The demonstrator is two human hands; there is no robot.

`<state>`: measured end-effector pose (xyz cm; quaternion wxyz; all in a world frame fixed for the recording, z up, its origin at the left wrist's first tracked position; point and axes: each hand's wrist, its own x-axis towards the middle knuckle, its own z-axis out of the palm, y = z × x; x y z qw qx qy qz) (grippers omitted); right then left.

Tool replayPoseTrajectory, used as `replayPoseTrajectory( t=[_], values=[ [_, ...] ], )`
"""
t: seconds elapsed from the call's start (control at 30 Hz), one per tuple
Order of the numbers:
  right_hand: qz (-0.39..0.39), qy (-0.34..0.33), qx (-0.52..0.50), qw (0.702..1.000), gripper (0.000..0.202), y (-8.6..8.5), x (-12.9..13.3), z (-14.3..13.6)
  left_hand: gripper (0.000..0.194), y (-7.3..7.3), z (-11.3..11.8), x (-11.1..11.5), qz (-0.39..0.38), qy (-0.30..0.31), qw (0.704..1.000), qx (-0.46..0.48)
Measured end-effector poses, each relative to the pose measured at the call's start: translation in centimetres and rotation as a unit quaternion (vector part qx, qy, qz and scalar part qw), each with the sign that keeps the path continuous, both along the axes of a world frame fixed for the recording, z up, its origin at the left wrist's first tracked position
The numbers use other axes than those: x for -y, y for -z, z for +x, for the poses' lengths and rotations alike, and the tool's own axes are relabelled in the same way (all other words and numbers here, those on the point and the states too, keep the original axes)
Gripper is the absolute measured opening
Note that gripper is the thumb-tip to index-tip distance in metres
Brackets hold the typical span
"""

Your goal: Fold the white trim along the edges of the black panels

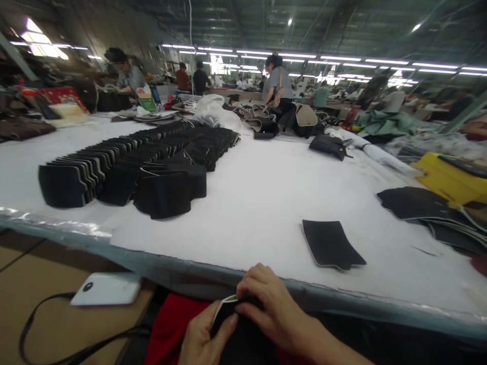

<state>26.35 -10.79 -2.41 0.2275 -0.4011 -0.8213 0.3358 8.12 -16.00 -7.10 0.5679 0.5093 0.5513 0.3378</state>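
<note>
Both hands are low at the near table edge, holding one black leather piece [228,314] with a pale edge. My left hand [201,337] pinches it from below with the thumb on the pale edge. My right hand [272,304] covers it from above, fingers curled over it. Just beyond them a small stack of flat black pieces [331,243] lies on the white table cover [258,203]. Long rows of folded black pieces [140,162] stand overlapped at the left.
A white power bank [108,289] with a black cable lies on the brown surface at lower left. Larger black sheets [429,210] and a yellow box [445,177] sit at the right. Red cloth [171,319] is below my hands. Other people work at the far tables.
</note>
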Motion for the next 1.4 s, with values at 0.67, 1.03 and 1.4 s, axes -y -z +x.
replayPoseTrajectory(
  t=[0.67,1.03,1.4],
  values=[
    [0.291,-0.118,0.108,0.943,0.019,0.2,-0.1,-1.2,0.040,-5.4,-4.5,-6.7,-0.077,0.322,0.943,-0.034],
    [0.292,-0.136,0.133,0.937,0.018,-0.2,0.1,-2.1,0.031,-5.5,-4.7,-7.3,-0.081,0.350,0.932,-0.035],
    [0.229,-0.184,0.168,0.941,0.007,0.7,0.7,-2.3,0.019,-5.0,-4.5,-7.0,-0.146,0.349,0.925,-0.037]
  ],
)
